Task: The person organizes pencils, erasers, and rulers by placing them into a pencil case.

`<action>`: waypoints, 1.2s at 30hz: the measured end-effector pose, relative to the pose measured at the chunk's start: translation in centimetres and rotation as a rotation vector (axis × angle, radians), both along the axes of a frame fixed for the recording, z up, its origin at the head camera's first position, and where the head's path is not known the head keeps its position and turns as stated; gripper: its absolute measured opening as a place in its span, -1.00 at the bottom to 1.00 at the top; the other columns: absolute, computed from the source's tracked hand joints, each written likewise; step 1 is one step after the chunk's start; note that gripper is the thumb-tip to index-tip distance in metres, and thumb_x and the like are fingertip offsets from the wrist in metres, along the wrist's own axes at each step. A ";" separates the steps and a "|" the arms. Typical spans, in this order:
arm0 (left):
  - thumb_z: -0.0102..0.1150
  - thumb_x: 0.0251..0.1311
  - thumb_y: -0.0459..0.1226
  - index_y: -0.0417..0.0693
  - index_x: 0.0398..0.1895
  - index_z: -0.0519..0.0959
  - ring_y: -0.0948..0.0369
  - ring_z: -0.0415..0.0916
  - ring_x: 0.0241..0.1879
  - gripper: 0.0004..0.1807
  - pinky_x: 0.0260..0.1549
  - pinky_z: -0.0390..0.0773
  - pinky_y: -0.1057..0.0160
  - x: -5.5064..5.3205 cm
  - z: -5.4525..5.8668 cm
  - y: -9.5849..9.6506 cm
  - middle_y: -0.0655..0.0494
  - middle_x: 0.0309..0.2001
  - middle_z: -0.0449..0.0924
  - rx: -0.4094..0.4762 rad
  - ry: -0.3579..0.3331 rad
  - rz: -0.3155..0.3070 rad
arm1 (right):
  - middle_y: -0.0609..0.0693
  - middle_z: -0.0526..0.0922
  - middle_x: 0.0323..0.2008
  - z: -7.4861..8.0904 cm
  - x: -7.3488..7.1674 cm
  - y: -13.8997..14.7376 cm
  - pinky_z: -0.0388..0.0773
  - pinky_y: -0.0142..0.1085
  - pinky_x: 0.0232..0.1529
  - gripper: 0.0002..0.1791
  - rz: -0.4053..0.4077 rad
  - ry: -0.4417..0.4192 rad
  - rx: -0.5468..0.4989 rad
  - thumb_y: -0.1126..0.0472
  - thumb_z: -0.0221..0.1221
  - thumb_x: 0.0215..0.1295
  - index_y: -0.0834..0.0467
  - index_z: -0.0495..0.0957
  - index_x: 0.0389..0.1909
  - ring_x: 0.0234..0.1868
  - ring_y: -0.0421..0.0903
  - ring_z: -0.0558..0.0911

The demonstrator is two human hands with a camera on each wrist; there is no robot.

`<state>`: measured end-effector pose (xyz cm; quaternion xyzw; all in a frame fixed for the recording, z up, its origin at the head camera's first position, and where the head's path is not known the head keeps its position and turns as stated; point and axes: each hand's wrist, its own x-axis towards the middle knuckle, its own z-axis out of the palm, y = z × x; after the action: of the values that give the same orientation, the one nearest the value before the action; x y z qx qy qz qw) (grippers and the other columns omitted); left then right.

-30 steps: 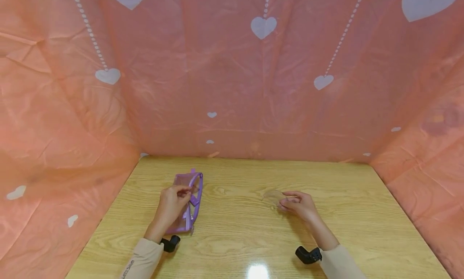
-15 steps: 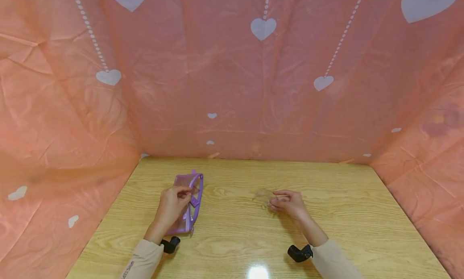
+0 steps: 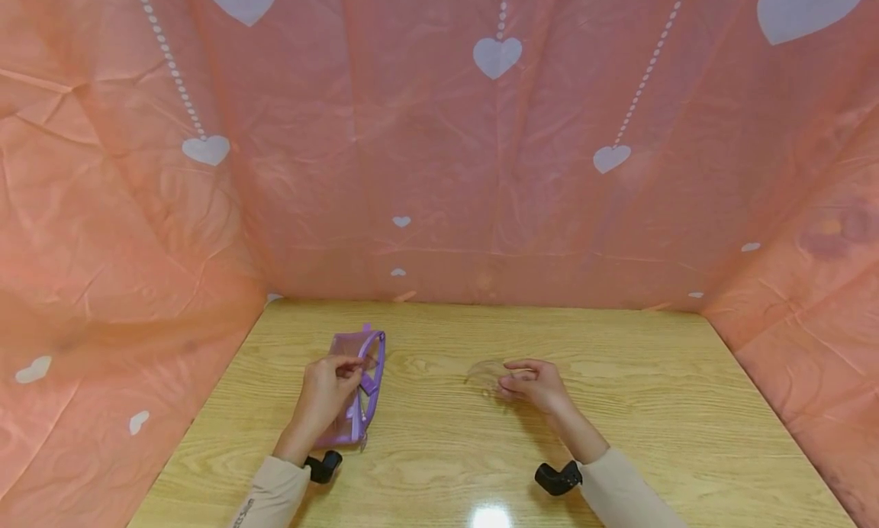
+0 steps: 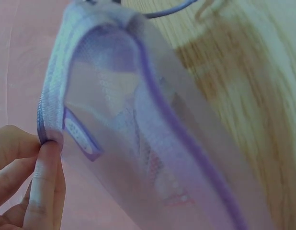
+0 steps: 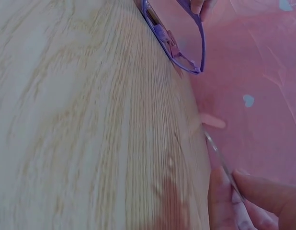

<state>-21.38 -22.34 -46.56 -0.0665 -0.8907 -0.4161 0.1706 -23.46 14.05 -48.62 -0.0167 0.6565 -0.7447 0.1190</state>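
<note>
A see-through purple pencil case [image 3: 343,429] stands on the left of the table with its zipped mouth open. My left hand [image 3: 324,391] pinches the zip edge of its near rim between thumb and fingers. In the left wrist view, a purple tab [image 4: 81,136] hangs inside the mouth, and blurred items show through the mesh. To the right, my right hand [image 3: 539,387] pinches a thin, clear protractor [image 3: 482,370], curved along its outer edge. Above the table, the protractor points left towards the case. It shows edge-on in the right wrist view.
A wood-grain table [image 3: 439,452] spreads under both hands. Pink sheeting [image 3: 439,169] with white hearts surrounds its back and sides. Each wrist carries a black camera, one on the left [image 3: 324,467] and one on the right [image 3: 558,478].
My right hand has moved left with the protractor, closer to the pencil case. The left hand has kept its pinch on the rim, and the case has stayed in place.
</note>
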 end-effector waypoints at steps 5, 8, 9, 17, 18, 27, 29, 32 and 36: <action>0.33 0.11 -0.52 -0.36 -0.25 0.72 0.13 0.64 -0.40 -0.86 -0.45 0.63 0.35 0.1 0.1 0.0 -0.03 -0.39 0.70 -0.008 -0.009 0.008 | 0.32 0.72 -0.28 0.1 -0.1 -0.6 0.67 -0.09 -0.11 -0.49 0.014 0.017 -0.009 0.56 0.17 0.30 0.67 0.26 0.20 -0.31 -0.01 0.76; 0.34 0.10 -0.51 -0.35 -0.25 0.72 0.14 0.64 -0.40 -0.86 -0.44 0.63 0.33 0.1 0.1 0.0 -0.02 -0.39 0.70 -0.014 -0.001 0.007 | 0.35 0.71 -0.27 0.0 -0.2 -0.8 0.68 -0.11 -0.12 -0.50 0.020 0.020 -0.018 0.56 0.16 0.31 0.68 0.25 0.20 -0.32 -0.03 0.76; 0.34 0.10 -0.51 -0.35 -0.25 0.73 0.14 0.64 -0.40 -0.86 -0.44 0.63 0.33 0.0 0.1 0.0 -0.02 -0.39 0.70 -0.016 0.001 0.007 | 0.35 0.71 -0.27 0.0 -0.2 -0.9 0.68 -0.12 -0.13 -0.50 0.022 0.020 -0.022 0.56 0.15 0.31 0.69 0.25 0.20 -0.32 -0.03 0.76; 0.36 0.09 -0.51 -0.36 -0.26 0.72 0.14 0.64 -0.43 -0.87 -0.45 0.63 0.33 0.0 -0.3 0.0 -0.06 -0.43 0.69 -0.023 0.032 0.003 | 0.36 0.71 -0.29 -0.4 -0.4 -2.0 0.68 -0.10 -0.13 -0.54 0.033 0.008 -0.063 0.59 0.14 0.30 0.70 0.28 0.16 -0.34 -0.04 0.76; 0.36 0.08 -0.51 -0.36 -0.26 0.72 0.14 0.65 -0.43 -0.87 -0.45 0.63 0.33 -0.1 -0.4 0.0 -0.06 -0.43 0.70 -0.023 0.038 0.003 | 0.35 0.71 -0.29 -0.4 -0.4 -2.2 0.68 -0.12 -0.14 -0.54 0.030 0.007 -0.067 0.60 0.14 0.29 0.70 0.28 0.15 -0.34 -0.04 0.76; 0.37 0.07 -0.52 -0.35 -0.25 0.73 0.14 0.64 -0.42 -0.85 -0.46 0.63 0.35 0.0 -0.3 -0.1 -0.04 -0.41 0.70 -0.029 0.029 0.009 | 0.35 0.71 -0.27 -0.8 -0.4 -3.3 0.68 -0.15 -0.15 -0.57 0.027 -0.012 -0.109 0.60 0.12 0.30 0.71 0.28 0.14 -0.31 -0.01 0.76; 0.37 0.07 -0.51 -0.35 -0.26 0.73 0.15 0.64 -0.43 -0.85 -0.46 0.63 0.35 0.1 -0.3 -0.1 -0.03 -0.41 0.70 -0.030 0.030 0.013 | 0.35 0.70 -0.26 -0.9 -0.5 -3.5 0.68 -0.13 -0.13 -0.57 0.032 -0.014 -0.120 0.60 0.11 0.31 0.71 0.28 0.14 -0.30 -0.01 0.76; 0.37 0.07 -0.52 -0.35 -0.27 0.73 0.14 0.65 -0.44 -0.86 -0.47 0.63 0.35 0.0 -0.3 -0.1 -0.03 -0.42 0.70 -0.028 0.046 0.012 | 0.35 0.70 -0.25 -1.0 -0.7 -3.9 0.67 -0.15 -0.11 -0.57 0.046 -0.012 -0.131 0.60 0.10 0.32 0.71 0.28 0.15 -0.28 -0.01 0.76; 0.37 0.05 -0.54 -0.36 -0.29 0.72 0.14 0.64 -0.45 -0.86 -0.49 0.63 0.36 -0.1 -0.4 0.0 -0.04 -0.43 0.69 -0.019 0.062 0.008 | 0.41 0.68 -0.20 -1.0 -0.8 -4.6 0.67 -0.17 -0.09 -0.57 0.072 -0.012 -0.137 0.58 0.08 0.35 0.71 0.28 0.17 -0.24 0.00 0.75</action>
<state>-21.45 -22.37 -46.94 -0.0776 -0.8891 -0.4047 0.1993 -24.26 9.46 -49.60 -0.0439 0.6021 -0.7833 0.1480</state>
